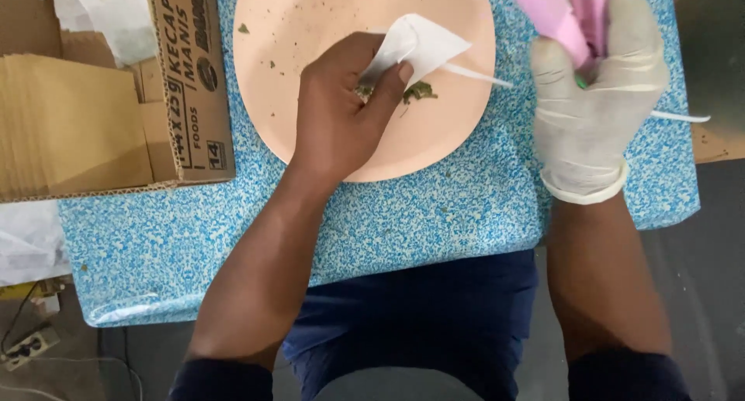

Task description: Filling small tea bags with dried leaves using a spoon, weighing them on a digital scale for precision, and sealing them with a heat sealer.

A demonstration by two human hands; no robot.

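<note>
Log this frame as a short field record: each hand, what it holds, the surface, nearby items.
left hand: bare, pinching a white paper piece over green bits
right hand: white glove, gripping a pink object
plate: round, peach, flecked with crumbs
surface: blue speckled board
nearby: open cardboard box at left

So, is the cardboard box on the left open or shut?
Open. The cardboard box has its printed flap turned up, and stacked brown sheets show inside.
</note>
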